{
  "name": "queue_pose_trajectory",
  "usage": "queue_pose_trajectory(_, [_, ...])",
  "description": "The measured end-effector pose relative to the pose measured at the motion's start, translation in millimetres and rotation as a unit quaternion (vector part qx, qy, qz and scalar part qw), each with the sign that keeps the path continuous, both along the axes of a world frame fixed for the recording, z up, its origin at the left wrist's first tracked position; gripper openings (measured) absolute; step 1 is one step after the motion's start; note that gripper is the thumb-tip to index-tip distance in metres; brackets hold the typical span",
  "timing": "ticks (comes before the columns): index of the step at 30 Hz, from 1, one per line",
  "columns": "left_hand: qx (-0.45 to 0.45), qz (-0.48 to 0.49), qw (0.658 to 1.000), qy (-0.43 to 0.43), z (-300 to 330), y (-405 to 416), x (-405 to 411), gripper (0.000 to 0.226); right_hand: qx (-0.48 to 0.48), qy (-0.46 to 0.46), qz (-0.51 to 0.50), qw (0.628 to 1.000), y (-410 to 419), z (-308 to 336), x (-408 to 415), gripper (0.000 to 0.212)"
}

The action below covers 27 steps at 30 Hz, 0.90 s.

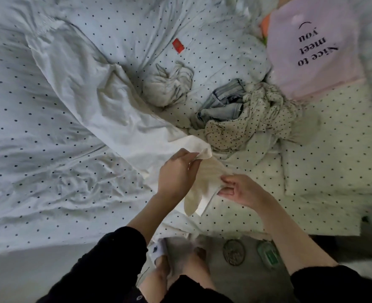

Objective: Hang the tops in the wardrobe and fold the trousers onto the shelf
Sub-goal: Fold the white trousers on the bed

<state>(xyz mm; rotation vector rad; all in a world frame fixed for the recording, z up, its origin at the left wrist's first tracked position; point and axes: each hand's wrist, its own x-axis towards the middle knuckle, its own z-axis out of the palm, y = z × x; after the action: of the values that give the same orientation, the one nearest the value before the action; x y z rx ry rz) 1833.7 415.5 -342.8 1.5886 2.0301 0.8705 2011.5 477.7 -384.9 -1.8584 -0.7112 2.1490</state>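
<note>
A long white garment (89,99) lies spread across the bed, running from the upper left down to my hands. My left hand (176,171) pinches its cream end near the bed's front edge. My right hand (239,189) pinches the same cream end (209,178) a little lower and to the right. A loose flap of it hangs down between my hands. Further back lies a heap with a dotted cream garment (246,121) and light blue denim (226,101). A crumpled white piece (167,88) sits left of that heap.
The bed carries a white dotted duvet (38,171). A pink pillow (314,47) with black lettering lies at the back right, and a small red tag (178,45) sits on the duvet. On the floor by my feet are slippers (233,252).
</note>
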Motion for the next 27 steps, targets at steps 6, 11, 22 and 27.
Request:
queue_pose_trajectory(6, [-0.022, -0.028, 0.998, 0.056, -8.7, 9.6, 73.4, 0.029, -0.031, -0.001, -0.022, 0.999, 22.3, -2.7, 62.3, 0.012])
queue_pose_trajectory(11, [-0.328, -0.252, 0.910, -0.004, -73.8, 18.2, 132.9, 0.058, -0.021, -0.039, -0.020, 0.999, 28.2, -50.8, 136.8, 0.042])
queue_pose_trajectory(22, [-0.320, -0.178, 0.902, 0.230, -193.8, -41.5, 116.0, 0.105, -0.074, -0.085, -0.036, 0.993, 8.5, -137.4, 143.7, 0.038])
queue_pose_trajectory(27, [-0.276, -0.209, 0.876, 0.337, -220.0, -38.7, 118.8, 0.109, -0.060, -0.040, -0.044, 0.996, 23.0, -168.0, 121.8, 0.040])
